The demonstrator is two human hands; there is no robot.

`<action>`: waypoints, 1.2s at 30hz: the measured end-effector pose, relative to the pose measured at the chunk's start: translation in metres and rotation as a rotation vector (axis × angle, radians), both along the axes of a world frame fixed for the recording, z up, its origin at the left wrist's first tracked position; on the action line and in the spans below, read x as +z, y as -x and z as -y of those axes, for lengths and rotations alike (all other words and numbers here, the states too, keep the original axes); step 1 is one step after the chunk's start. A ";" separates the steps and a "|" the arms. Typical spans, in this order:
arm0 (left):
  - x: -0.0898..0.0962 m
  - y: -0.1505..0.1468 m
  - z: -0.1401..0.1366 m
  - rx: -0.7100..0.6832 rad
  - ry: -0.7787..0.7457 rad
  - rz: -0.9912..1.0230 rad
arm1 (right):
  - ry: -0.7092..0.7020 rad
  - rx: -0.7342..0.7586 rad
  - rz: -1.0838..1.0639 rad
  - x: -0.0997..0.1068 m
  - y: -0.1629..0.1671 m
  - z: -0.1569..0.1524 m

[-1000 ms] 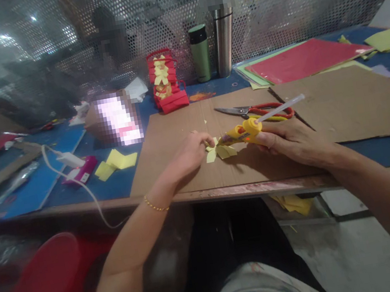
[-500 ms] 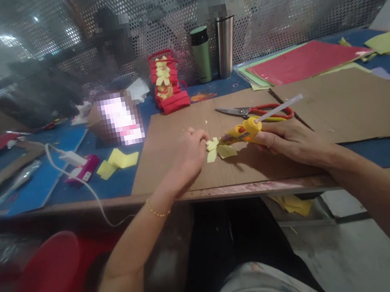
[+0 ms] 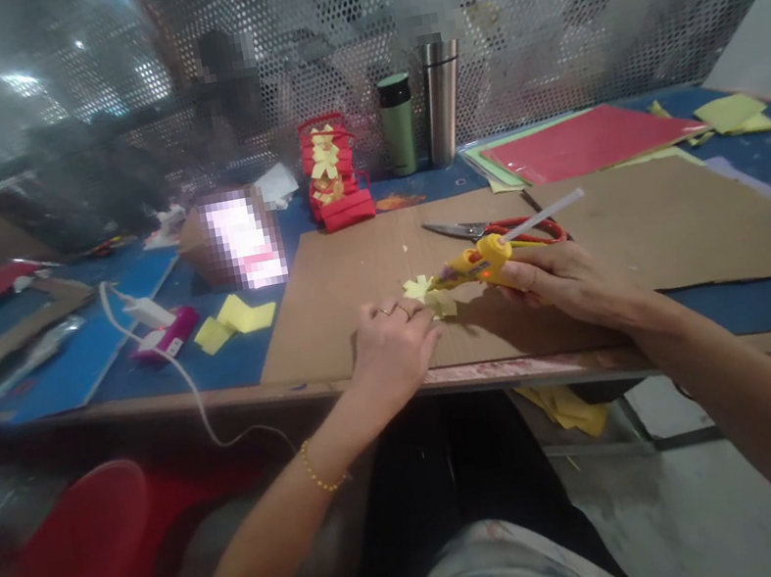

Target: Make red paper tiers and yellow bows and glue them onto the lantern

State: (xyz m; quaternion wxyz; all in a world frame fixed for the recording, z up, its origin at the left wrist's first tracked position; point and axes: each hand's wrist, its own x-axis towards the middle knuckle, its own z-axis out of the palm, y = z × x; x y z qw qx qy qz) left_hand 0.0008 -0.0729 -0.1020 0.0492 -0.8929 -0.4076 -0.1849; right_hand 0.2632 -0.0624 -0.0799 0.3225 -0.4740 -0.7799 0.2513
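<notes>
A pale yellow paper flower [image 3: 418, 289] lies on the brown cardboard sheet [image 3: 324, 279]. In front of it, my left hand [image 3: 395, 341] is closed with bent fingers at the lower petals, appearing to grip the paper; the exact fingertip contact is hidden. My right hand [image 3: 563, 282] is wrapped around a yellow hot glue gun [image 3: 485, 261], with a clear glue stick [image 3: 543, 214] jutting from its back. The gun's nozzle points left and meets the flower. Behind the gun lie scissors [image 3: 454, 230] with red handles, partly covered by it.
Red folded-paper pieces with yellow flowers [image 3: 336, 178] stand behind the cardboard, near a green tumbler [image 3: 400, 127] and a steel flask [image 3: 445, 104]. Yellow paper scraps [image 3: 235, 317], a purple power adapter [image 3: 166, 335] and its white cable lie left. Red paper sheets [image 3: 590, 141] lie back right.
My left hand has moved from the flower's left side toward the table's front edge, below the petals. The flower has shifted slightly; the glue gun stays at it in my right hand.
</notes>
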 end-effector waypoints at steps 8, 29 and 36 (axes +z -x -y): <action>0.001 0.012 -0.004 -0.015 -0.012 -0.014 | -0.092 -0.036 0.067 0.012 -0.005 -0.002; 0.004 0.009 -0.013 -0.038 0.036 0.036 | -0.032 0.064 0.139 0.012 -0.005 -0.024; 0.004 0.008 -0.016 -0.003 0.020 0.024 | -0.072 0.049 0.132 0.012 -0.008 -0.023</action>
